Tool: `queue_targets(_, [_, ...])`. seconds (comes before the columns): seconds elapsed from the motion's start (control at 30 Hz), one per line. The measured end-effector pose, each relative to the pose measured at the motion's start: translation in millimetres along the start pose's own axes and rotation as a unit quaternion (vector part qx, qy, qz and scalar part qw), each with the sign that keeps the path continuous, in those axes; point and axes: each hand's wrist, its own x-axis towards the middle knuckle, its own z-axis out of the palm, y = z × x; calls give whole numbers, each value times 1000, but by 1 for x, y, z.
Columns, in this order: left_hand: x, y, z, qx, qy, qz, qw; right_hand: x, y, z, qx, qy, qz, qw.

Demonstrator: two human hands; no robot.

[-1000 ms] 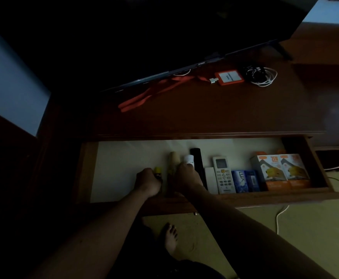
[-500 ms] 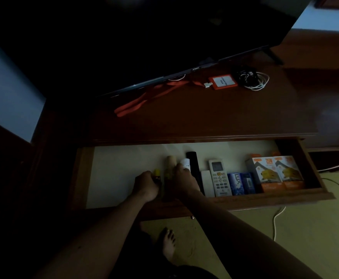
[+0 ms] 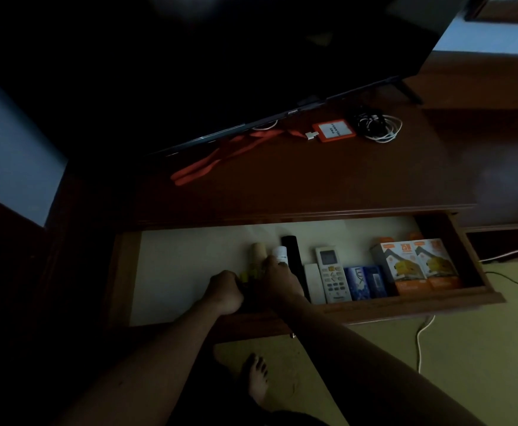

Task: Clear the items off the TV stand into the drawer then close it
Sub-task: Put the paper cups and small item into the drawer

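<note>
The worktop [image 3: 313, 182] at the far side carries a red lanyard [image 3: 221, 158], its orange badge [image 3: 333, 130] and coiled cables [image 3: 377, 127]; forgetting them spoils the job. The drawer [image 3: 190, 272] stands open. Left hand [image 3: 225, 290] and right hand [image 3: 282, 282] meet over small yellow things [image 3: 250, 273]; whether either grips, I cannot tell. Upright tubes may topple and jam closing

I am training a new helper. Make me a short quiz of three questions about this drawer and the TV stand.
1. True or false: the drawer is closed.
2. Which item lies on the TV stand? A) lanyard B) white remote C) orange boxes
3. Fill in: both hands, left and right, are inside the ____.

Key: 1 false; 2 A; 3 drawer.
</note>
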Motion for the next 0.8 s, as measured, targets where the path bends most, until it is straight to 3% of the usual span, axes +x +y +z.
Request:
queue_targets(0.2, [-10, 15, -20, 69, -31, 23, 997, 0, 5, -16, -15, 20, 3, 1000])
queue_targets(0.47, [-19, 78, -76, 132, 73, 168, 974, -8, 3, -84, 5, 176, -8, 984])
queue_targets(0.67, [-5, 155, -90, 74, 99, 268, 955, -1, 4, -136, 56, 280, 16, 958])
queue_targets(0.8, [12, 190, -96, 62, 114, 299, 946, 10, 13, -167, 80, 301, 25, 950])
